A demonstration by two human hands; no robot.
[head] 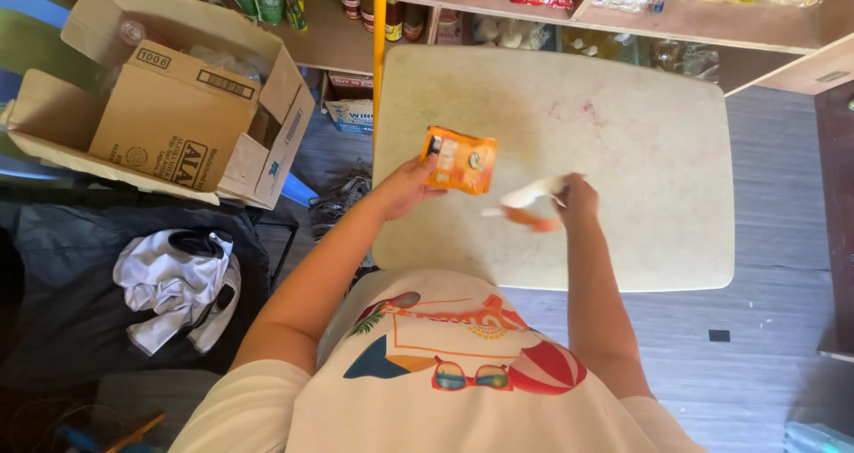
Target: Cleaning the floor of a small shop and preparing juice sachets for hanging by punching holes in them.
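Note:
My left hand (411,186) holds a small orange packet (460,160) by its left edge, above a worn beige table (640,133). To its right, my right hand (578,197) grips a blurred white and orange thing (527,206), perhaps a torn strip or a tool; its kind is unclear. The two hands are about a hand's width apart over the table's near left part.
An open cardboard box (178,115) sits at the left, with a crumpled white cloth (178,284) on a dark surface below it. Wooden shelves (712,22) with packets and bottles run along the back. A yellow pole (380,26) stands by the table's far left corner.

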